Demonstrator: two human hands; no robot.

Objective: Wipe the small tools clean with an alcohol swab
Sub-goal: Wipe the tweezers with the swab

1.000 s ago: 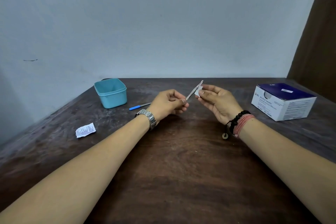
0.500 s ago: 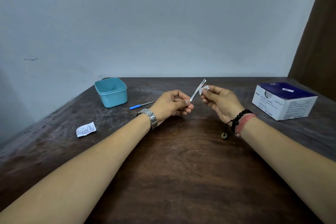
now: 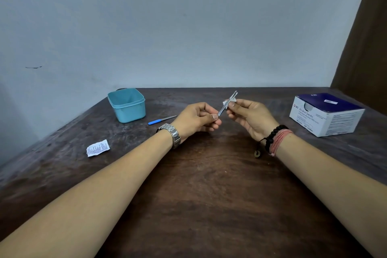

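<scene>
Above the middle of the dark wooden table, my left hand [image 3: 199,119] pinches the lower end of thin metal tweezers [image 3: 227,103] that slant up and to the right. My right hand [image 3: 251,117] pinches a small white alcohol swab [image 3: 227,101] against the tweezers, below their two tips. A second small tool with a blue handle [image 3: 162,120] lies flat on the table, left of my left hand.
A teal plastic tub [image 3: 126,104] stands at the back left. A torn white swab wrapper [image 3: 98,148] lies near the left edge. A blue and white box of alcohol swabs [image 3: 326,114] sits at the right. A wall runs behind the table.
Both hands have drifted slightly right together. The swab has slid along the tweezers, and the two tips now show apart above it.
</scene>
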